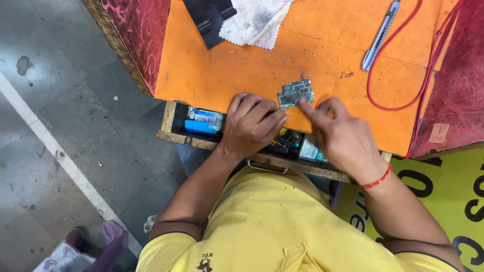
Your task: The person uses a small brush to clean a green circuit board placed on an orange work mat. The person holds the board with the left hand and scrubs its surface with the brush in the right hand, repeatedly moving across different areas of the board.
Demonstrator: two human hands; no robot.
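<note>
Circuit board: I see a small green circuit board (pixel 296 93) lying flat on the orange mat (pixel 242 70), near the mat's front edge and between my two hands.
Left hand: my left hand (pixel 251 125) rests on the mat's front edge with the fingers curled under; its fingertips sit just beside the board's lower left corner. The grip is loosely clenched, and I cannot tell whether anything is held inside it.
Right hand: my right hand (pixel 342 135) reaches in from the right, index finger stretched out with its tip touching the board's lower right edge. The other fingers are folded back, so this grip grasps nothing.
Wrist: a red thread bracelet (pixel 375 180) circles my right wrist.
Drawer: an open wooden drawer (pixel 169 126) sits under the tabletop's front edge, below my hands, with a blue box (pixel 201 122) at its left and small dark parts, too cluttered to name, at its middle.
Far side of mat: a white stained cloth (pixel 254 20) lies partly over a black flat object (pixel 207 17), well apart from the board.
Right of mat: a grey utility knife (pixel 379 35) lies at a slant, and a red wire (pixel 398 75) loops beside it.
</note>
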